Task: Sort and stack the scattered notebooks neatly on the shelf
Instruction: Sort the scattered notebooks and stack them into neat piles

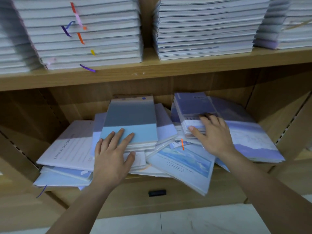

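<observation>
Notebooks [185,159] lie scattered on the lower shelf [152,180]. Left grip [111,154] rests flat, fingers straight, on a blue-topped stack [131,122]; right grip [214,134] clasps a small purple stack [192,107] between thumb and fingers.

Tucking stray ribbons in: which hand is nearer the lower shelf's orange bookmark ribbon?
Right. The right hand grips a small notebook stack just right of the orange ribbon; the left hand rests on the blue-covered stack, farther to its left.
</observation>
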Demonstrator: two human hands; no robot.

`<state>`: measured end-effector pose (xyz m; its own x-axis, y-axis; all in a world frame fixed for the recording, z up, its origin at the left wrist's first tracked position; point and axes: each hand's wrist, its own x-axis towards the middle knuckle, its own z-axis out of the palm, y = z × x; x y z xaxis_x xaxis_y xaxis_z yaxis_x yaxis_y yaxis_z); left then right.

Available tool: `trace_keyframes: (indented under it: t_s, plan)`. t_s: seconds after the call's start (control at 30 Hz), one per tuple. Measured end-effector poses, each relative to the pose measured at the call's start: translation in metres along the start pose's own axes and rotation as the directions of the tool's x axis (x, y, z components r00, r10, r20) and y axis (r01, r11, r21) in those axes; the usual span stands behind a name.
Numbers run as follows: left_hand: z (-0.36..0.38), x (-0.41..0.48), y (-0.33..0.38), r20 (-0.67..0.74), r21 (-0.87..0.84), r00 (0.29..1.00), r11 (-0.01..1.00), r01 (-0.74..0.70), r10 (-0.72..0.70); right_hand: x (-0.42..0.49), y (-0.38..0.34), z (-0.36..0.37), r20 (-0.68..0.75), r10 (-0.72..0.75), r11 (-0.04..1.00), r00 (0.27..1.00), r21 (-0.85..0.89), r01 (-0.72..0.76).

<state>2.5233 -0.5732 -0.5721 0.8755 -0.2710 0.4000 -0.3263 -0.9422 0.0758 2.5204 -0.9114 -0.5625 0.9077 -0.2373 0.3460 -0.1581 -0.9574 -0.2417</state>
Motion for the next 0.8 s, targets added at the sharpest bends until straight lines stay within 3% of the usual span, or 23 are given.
trace_keyframes:
  t_s: [0.13, 0.27, 0.5, 0.8]
  plan:
    - [-0.002, 0.0, 0.0, 0.004, -0.022, 1.0, 1.0, 0.006, -0.005, -0.013, -0.001, 0.003, -0.11, 0.031, 0.999, 0.993, -0.027, -0.034]
    - [-0.002, 0.0, 0.001, 0.016, -0.043, 1.0, 0.999, 0.012, -0.011, -0.012, -0.006, 0.0, -0.109, 0.032, 0.999, 0.994, 0.027, -0.029]
    - [-0.006, 0.0, 0.0, 0.045, -0.041, 0.999, 0.999, -0.004, 0.006, -0.002, -0.009, -0.023, 0.19, -0.022, 0.994, 0.982, 0.11, 0.001]
    - [-0.034, -0.01, -0.014, -0.033, -0.208, 0.99, 0.97, 0.128, -0.138, -0.026, -0.05, -0.027, 0.048, -0.155, 0.98, 0.987, 0.132, 0.148]
